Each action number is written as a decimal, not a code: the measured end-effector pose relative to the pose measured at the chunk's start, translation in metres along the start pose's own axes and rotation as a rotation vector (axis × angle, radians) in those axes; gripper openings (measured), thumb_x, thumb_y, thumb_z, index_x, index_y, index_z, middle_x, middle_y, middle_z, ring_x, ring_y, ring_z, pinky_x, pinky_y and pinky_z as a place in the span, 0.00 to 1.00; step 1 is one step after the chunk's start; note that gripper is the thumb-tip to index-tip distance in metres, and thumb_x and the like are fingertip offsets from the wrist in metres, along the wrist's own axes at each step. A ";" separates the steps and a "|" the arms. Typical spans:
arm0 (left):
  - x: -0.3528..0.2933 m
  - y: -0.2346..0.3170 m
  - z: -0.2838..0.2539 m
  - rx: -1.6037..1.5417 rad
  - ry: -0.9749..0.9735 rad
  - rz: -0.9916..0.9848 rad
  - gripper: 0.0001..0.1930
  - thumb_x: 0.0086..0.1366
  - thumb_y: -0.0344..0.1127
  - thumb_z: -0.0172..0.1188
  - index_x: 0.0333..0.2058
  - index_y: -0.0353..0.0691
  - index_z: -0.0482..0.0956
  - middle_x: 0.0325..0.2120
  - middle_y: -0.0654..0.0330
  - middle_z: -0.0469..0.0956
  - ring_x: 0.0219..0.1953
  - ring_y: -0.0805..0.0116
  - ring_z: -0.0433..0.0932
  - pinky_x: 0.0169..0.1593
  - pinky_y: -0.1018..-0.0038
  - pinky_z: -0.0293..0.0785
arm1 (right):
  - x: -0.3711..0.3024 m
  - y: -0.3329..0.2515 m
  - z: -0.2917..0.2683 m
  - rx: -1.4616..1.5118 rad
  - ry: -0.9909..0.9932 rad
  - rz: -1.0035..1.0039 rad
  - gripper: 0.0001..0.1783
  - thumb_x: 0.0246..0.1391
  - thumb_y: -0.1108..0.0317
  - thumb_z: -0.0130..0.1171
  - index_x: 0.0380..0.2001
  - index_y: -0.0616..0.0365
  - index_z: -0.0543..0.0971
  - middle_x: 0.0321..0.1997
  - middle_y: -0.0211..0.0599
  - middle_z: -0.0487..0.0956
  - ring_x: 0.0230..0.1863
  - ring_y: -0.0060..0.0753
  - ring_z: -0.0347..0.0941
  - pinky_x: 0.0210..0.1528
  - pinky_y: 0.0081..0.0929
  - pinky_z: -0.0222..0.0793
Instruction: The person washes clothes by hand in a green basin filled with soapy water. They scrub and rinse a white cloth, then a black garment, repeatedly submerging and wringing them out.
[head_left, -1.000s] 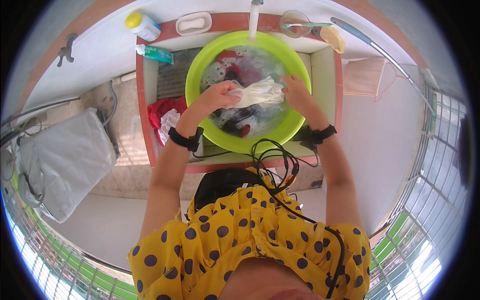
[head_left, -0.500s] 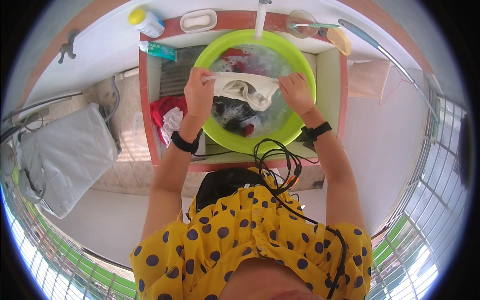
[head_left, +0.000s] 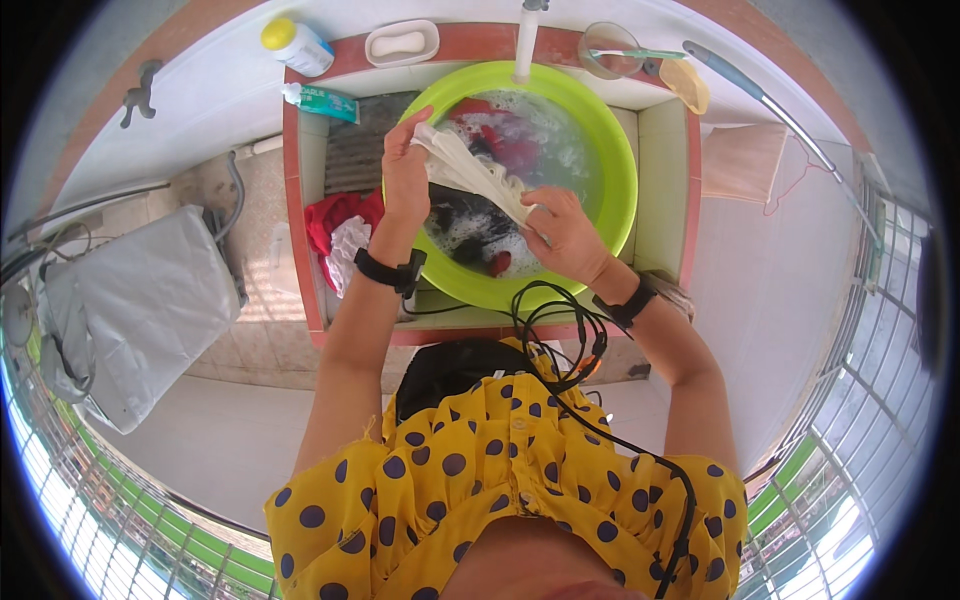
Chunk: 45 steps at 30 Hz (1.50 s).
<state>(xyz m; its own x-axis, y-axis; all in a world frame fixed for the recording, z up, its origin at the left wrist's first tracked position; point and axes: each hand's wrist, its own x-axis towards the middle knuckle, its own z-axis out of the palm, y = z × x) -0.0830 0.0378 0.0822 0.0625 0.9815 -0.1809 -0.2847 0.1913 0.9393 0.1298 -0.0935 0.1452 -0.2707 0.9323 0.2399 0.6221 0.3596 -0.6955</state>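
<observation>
A pair of white underpants [head_left: 468,172] is stretched slantwise above a bright green basin [head_left: 622,190]. My left hand [head_left: 405,172] holds its upper left end, with fingers fairly straight and the thumb hidden behind the cloth. Lower and to the right, my right hand [head_left: 568,232] is closed on the other end in a pinch. Under the cloth, dark clothes [head_left: 465,225] and red clothes [head_left: 488,135] soak in foamy water [head_left: 560,150] in the basin.
The basin sits in a tiled sink with a red rim [head_left: 692,200]. Red and white clothes [head_left: 348,235] lie at its left. A white pipe [head_left: 526,45], a soap dish [head_left: 402,44], a tube [head_left: 325,102] and a bottle [head_left: 297,47] line the back. Black cable [head_left: 550,318] hangs before me.
The waistband was spread level between both hands. My right hand has come inward and down, my left fingers have straightened, and the underpants now slant and look narrower.
</observation>
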 end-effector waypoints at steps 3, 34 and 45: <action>0.003 0.000 -0.011 0.411 0.110 -0.015 0.10 0.62 0.29 0.53 0.41 0.34 0.74 0.37 0.60 0.73 0.37 0.71 0.75 0.43 0.77 0.74 | -0.012 0.016 -0.002 0.456 0.101 0.499 0.06 0.51 0.75 0.62 0.31 0.60 0.75 0.31 0.36 0.73 0.33 0.28 0.71 0.40 0.23 0.68; -0.025 0.021 -0.056 -1.234 -0.444 -0.559 0.28 0.71 0.44 0.33 0.63 0.32 0.57 0.65 0.47 0.58 0.65 0.50 0.59 0.69 0.56 0.52 | 0.240 0.058 0.098 -0.295 0.019 0.092 0.22 0.54 0.69 0.55 0.51 0.66 0.67 0.52 0.56 0.71 0.56 0.57 0.66 0.52 0.46 0.66; -0.022 0.028 -0.064 -1.305 -0.440 -0.642 0.33 0.72 0.56 0.34 0.63 0.35 0.61 0.63 0.51 0.64 0.65 0.53 0.61 0.68 0.54 0.52 | 0.288 0.110 0.141 -0.641 -0.096 -0.002 0.29 0.48 0.62 0.65 0.50 0.59 0.65 0.51 0.44 0.71 0.55 0.48 0.66 0.59 0.48 0.57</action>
<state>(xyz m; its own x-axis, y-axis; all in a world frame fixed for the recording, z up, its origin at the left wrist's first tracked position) -0.1539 0.0225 0.0938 0.7057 0.6973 -0.1256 -0.7057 0.6760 -0.2123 0.0163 0.2089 0.0425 -0.3181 0.9347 0.1587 0.9288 0.3408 -0.1456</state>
